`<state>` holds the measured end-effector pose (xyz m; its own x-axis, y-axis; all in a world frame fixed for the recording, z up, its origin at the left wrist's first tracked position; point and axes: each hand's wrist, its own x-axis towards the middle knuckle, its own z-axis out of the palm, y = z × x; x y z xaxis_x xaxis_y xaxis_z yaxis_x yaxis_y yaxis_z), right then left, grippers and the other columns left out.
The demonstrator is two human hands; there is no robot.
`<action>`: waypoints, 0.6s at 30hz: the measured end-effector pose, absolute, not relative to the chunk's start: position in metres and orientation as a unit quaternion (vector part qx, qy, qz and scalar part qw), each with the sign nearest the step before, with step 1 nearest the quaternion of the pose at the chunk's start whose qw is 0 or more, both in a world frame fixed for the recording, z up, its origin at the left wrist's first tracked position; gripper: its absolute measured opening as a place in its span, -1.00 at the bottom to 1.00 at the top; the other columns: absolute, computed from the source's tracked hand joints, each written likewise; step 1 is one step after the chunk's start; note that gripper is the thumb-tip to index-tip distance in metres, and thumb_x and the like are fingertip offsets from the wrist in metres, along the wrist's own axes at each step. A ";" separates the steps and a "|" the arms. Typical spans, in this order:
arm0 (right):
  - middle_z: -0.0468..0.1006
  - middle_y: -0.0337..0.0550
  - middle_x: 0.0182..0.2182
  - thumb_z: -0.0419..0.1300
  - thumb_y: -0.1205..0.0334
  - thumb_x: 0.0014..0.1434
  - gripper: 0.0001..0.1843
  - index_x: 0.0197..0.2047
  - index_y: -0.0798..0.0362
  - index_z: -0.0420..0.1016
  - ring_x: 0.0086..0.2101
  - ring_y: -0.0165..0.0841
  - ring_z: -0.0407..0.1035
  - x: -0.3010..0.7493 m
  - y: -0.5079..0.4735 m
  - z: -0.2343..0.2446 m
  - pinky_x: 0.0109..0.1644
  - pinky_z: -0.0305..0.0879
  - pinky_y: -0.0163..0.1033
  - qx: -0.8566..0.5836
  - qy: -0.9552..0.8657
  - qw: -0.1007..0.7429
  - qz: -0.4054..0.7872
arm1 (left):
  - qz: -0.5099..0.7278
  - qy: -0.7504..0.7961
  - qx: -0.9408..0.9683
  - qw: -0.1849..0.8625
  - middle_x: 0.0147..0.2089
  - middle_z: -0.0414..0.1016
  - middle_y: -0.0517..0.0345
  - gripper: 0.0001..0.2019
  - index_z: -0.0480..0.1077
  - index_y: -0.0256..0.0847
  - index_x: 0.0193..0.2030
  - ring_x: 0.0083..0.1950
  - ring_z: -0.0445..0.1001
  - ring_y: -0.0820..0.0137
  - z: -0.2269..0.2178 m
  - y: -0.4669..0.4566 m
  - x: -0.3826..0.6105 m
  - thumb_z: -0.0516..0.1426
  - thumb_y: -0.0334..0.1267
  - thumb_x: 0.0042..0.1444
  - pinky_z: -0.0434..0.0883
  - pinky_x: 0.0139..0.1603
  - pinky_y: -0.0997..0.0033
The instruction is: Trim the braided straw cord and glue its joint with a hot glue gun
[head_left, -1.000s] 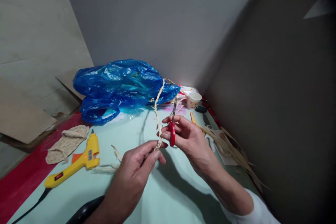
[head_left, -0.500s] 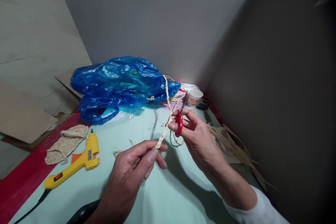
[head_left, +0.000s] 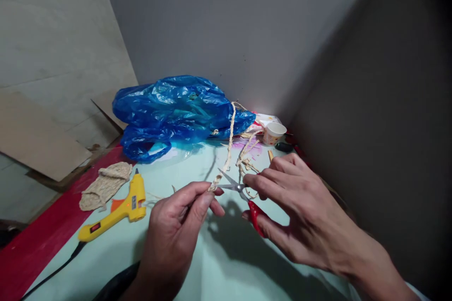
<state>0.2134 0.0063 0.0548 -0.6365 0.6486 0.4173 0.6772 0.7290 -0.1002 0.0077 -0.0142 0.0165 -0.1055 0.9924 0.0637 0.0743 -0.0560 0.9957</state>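
Note:
Between thumb and fingers, my left hand [head_left: 178,228] pinches the end of a pale braided straw cord [head_left: 229,153]. The cord rises away from the hand toward the blue bag at the back. My right hand [head_left: 300,207] grips red-handled scissors [head_left: 254,218], thumb in one loop. Their blades are spread and point left at the cord, just above my left fingertips; whether they touch it I cannot tell. Behind the scissors lies a tangle of loose straw strands [head_left: 247,155].
A yellow hot glue gun [head_left: 116,214] with a black cable lies at left beside a woven straw piece [head_left: 106,186]. A crumpled blue plastic bag [head_left: 176,108] sits against the wall. A paper cup [head_left: 274,134] stands at the back right, near a small dark object [head_left: 284,147].
The scissors have turned from pointing upward to pointing left, and their blades have opened. My right hand has let go of the cord and rotated, palm down. My left hand keeps its pinch.

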 end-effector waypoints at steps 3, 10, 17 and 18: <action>0.42 -0.17 -0.45 0.20 0.18 0.19 -0.81 -0.15 0.08 0.47 -0.39 -0.27 0.16 0.210 0.006 0.056 -0.25 0.01 -0.07 -0.359 -0.910 0.195 -0.073 | 0.525 0.521 0.531 0.413 -0.52 0.54 0.23 -0.85 0.59 -0.11 -0.34 -0.48 0.44 0.43 0.019 -0.016 0.008 0.18 -0.22 0.15 0.26 -0.53 0.48; 0.44 -0.19 -0.47 0.19 0.22 0.21 -0.78 -0.07 0.06 0.46 -0.39 -0.27 0.18 0.211 0.008 0.051 -0.22 0.02 -0.04 -0.341 -0.919 0.173 -0.100 | 0.513 0.525 0.548 0.401 -0.53 0.56 0.20 -0.85 0.57 -0.14 -0.37 -0.54 0.41 0.42 0.020 -0.016 0.007 0.17 -0.22 0.13 0.29 -0.56 0.47; 0.53 -0.19 -0.48 0.17 0.30 0.27 -0.76 0.01 0.09 0.44 -0.39 -0.28 0.23 0.212 0.012 0.049 -0.18 0.06 -0.02 -0.322 -0.923 0.175 -0.116 | 0.499 0.535 0.546 0.409 -0.53 0.57 0.19 -0.82 0.56 -0.14 -0.42 -0.59 0.33 0.46 0.021 -0.014 0.006 0.18 -0.19 0.13 0.18 -0.61 0.47; 0.54 -0.20 -0.49 0.15 0.31 0.30 -0.80 0.00 0.10 0.44 -0.39 -0.29 0.23 0.212 0.012 0.049 -0.17 0.07 -0.02 -0.319 -0.923 0.182 -0.113 | 0.496 0.535 0.548 0.409 -0.53 0.57 0.18 -0.81 0.56 -0.14 -0.43 -0.59 0.32 0.46 0.021 -0.013 0.005 0.18 -0.18 0.14 0.19 -0.61 0.47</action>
